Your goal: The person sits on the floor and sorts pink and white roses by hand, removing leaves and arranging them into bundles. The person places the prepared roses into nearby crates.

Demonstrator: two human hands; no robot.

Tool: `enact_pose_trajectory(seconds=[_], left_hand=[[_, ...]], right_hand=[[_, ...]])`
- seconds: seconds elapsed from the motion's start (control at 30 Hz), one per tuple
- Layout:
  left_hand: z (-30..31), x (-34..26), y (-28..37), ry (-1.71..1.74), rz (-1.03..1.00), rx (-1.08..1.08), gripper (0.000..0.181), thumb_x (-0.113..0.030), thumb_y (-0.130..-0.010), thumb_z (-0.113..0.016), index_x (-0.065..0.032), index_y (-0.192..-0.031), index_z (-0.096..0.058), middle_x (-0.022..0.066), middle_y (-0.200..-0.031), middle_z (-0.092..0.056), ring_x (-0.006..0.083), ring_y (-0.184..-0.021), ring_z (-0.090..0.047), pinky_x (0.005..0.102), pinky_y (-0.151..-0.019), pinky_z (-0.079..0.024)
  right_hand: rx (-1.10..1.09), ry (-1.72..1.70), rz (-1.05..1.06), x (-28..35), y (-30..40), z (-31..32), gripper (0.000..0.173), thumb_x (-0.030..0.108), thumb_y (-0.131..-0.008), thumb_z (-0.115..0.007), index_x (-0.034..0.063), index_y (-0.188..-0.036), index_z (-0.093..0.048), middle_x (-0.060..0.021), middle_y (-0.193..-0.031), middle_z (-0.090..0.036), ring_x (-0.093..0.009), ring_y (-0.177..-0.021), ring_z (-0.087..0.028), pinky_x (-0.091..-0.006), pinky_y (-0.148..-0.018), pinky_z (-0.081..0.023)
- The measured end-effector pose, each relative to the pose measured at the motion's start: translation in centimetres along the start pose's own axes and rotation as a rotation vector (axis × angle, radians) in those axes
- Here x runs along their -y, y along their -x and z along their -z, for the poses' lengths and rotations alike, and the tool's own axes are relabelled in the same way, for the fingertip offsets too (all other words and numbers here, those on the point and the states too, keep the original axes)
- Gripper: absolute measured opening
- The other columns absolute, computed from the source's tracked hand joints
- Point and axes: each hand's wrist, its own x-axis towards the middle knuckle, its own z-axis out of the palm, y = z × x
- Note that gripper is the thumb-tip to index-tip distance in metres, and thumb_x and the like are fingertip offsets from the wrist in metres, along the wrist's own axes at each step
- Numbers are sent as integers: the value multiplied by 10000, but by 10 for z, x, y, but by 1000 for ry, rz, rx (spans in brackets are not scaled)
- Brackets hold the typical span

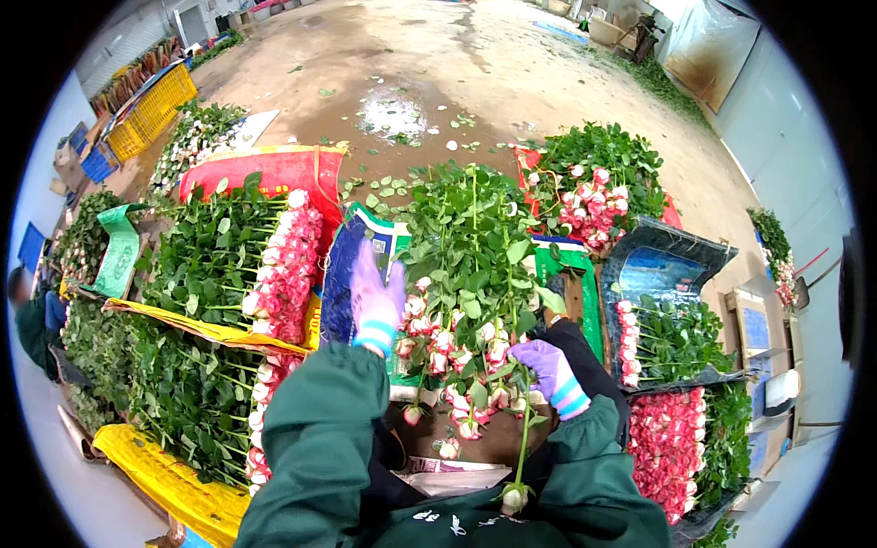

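Observation:
Both hands wear purple gloves with striped cuffs. My left hand [375, 291] is raised over a blue woven sack [353, 267], fingers spread, holding nothing. My right hand [545, 370] is closed around the stem of a rose whose white bloom [514, 499] hangs down near my chest, its leafy stem rising past the glove. Between the hands lies a heap of leafy rose stems [466, 233] with pink and white blooms [442, 342] towards me. My right fingertips are partly hidden by leaves.
Rows of pink roses [291, 253] lie on sacks at my left, above a yellow sack [171, 472]. More roses [664, 452] are stacked at right, below a dark sheet [671, 264]. Another rose heap [596, 198] lies beyond. A person [34, 322] is at far left, near yellow crates [154, 109].

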Motion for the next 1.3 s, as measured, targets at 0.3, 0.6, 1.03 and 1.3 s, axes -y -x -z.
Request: enact_pose_trajectory(seconds=[0.3, 0.6, 1.03, 1.3], left_hand=[[38, -31, 20, 301, 137, 483, 464, -250, -814, -568, 2, -1190, -471, 165, -1080, -579, 233, -1028, -551, 315, -891, -412], [42, -60, 42, 446, 244, 437, 385, -176, -843, -537, 0, -1179, -473, 132, -1021, -594, 183, -926, -575, 295, -810, -454], [32, -61, 47, 214, -318, 285, 369, -34, -816, -539, 14, -1175, -470, 158, -1054, -590, 254, -960, -582, 322, -828, -453], [48, -138, 57, 495, -889, 3, 426, -165, -726, -642, -71, -1122, -514, 139, -1157, -507, 347, -1014, -527, 436, -829, -457]], right_hand=[[248, 611, 622, -68, -66, 12, 224, 162, -830, -511, 86, -1006, -626, -30, -960, -587, -139, -781, -568, -299, -556, -482], [-412, 590, 103, -20, -103, 1, 289, 293, -790, -610, 24, -896, -596, -88, -704, -599, -185, -608, -552, -324, -587, -438], [236, -277, 256, 100, -69, -16, 265, 273, -853, -536, 99, -1045, -591, 7, -768, -592, -64, -517, -490, -175, -380, -303], [382, -798, 31, 103, -41, -63, 380, 240, -905, -406, 20, -1208, -473, -24, -813, -561, -78, -523, -468, -233, -521, -408]])
